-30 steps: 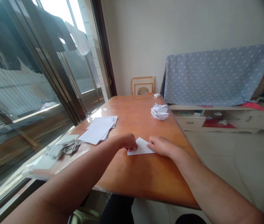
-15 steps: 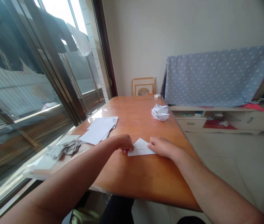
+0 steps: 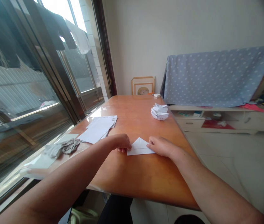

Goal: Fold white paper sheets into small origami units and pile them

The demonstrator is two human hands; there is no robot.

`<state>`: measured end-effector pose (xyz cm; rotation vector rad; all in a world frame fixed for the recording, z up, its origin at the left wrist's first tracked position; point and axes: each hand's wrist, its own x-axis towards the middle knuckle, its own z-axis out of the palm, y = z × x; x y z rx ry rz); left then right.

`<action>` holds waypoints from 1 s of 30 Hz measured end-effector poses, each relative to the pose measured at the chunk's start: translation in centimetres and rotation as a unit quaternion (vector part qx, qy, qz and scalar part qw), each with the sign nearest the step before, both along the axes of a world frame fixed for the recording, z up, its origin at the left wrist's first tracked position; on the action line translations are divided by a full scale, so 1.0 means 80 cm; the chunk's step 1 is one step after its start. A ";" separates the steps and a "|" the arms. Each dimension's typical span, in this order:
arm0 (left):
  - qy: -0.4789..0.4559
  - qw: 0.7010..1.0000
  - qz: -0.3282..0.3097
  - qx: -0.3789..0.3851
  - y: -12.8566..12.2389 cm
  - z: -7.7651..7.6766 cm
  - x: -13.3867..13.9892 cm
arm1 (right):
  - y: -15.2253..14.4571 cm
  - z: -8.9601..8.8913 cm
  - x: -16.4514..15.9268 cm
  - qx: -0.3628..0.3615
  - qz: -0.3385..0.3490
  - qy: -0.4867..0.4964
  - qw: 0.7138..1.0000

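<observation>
A folded white sheet of paper (image 3: 139, 150) lies on the brown wooden table (image 3: 124, 177), its pointed top facing away from me and crease lines showing. My left hand (image 3: 122, 143) is closed at the left side of the paper, thumb side against its slanted edge. At the right corner, my right hand (image 3: 158, 145) pinches the paper, with the thumb on top and the curled fingers partly hidden. Beyond it, towards the table's right edge, stands a stack of folded paper boats (image 3: 159, 112).
Flat white sheets (image 3: 96, 130) lie on the left of the table, near a crumpled grey cloth (image 3: 70, 146). A small white box (image 3: 156, 95) sits at the far end. The window (image 3: 52, 62) borders the left side; a low cabinet (image 3: 190, 123) stands at right.
My left hand has shifted very slightly left along the paper's edge. My right hand and the folded paper keep nearly the same place; the view has moved a little.
</observation>
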<state>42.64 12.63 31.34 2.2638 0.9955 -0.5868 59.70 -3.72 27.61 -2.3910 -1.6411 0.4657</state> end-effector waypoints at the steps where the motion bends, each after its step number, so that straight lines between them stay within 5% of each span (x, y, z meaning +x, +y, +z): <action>1: 0.002 1.000 0.000 0.002 0.001 0.000 0.000 | 0.000 0.000 0.000 0.000 0.000 0.000 1.000; 30: -0.008 1.000 -0.014 -0.019 0.013 0.002 -0.024 | 0.000 -0.005 0.004 0.003 0.005 -0.001 1.000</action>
